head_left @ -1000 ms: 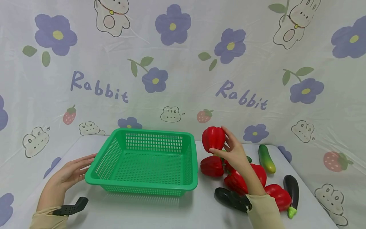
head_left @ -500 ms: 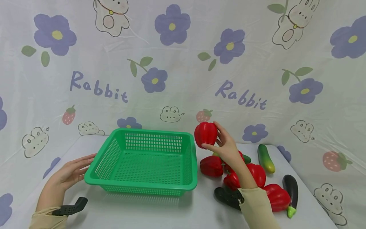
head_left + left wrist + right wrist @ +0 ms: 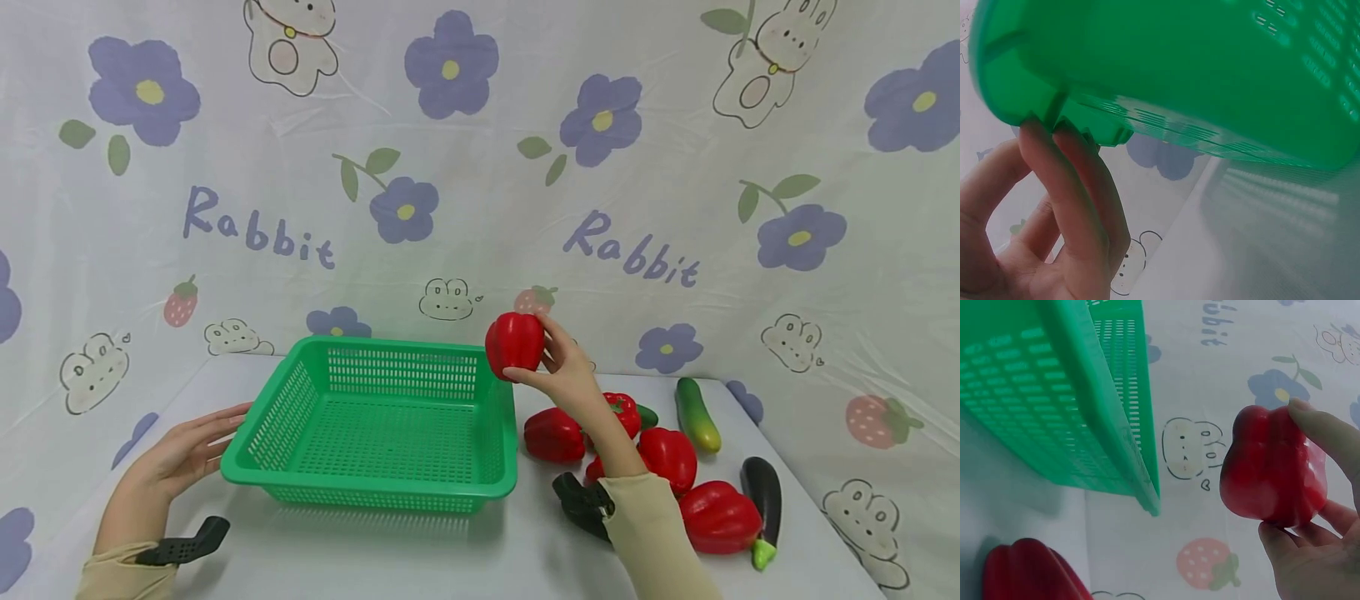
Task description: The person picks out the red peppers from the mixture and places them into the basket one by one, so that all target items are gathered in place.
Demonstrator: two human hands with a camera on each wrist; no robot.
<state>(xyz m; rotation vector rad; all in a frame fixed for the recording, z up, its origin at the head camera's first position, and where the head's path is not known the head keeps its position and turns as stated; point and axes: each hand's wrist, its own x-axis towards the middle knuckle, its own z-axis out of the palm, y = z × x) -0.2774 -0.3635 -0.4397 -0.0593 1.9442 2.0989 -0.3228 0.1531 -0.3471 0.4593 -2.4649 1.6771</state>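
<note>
My right hand (image 3: 572, 379) grips a red bell pepper (image 3: 515, 343), thumb on one side and fingers on the other. It is raised near the back right corner of a green plastic basket (image 3: 510, 450). In the right wrist view the held pepper (image 3: 1272, 465) appears apart from the basket rim (image 3: 1094, 400). My left hand (image 3: 180, 454) is at the basket's left side. Seen from the left wrist, its fingertips touch the rim's underside (image 3: 1029, 94) with the fingers loosely bent. No items show inside the basket.
Right of the basket lie several more red bell peppers (image 3: 555, 435), a dark eggplant (image 3: 763, 500) and a green cucumber-like vegetable (image 3: 697, 415). Another dark vegetable (image 3: 592, 527) is partly hidden by my right wrist. A patterned cloth (image 3: 480, 167) hangs behind the white table (image 3: 375, 558).
My right hand has carried the red bell pepper left and slightly up, from above the other peppers to the basket's back right corner. The left hand and basket have stayed put.
</note>
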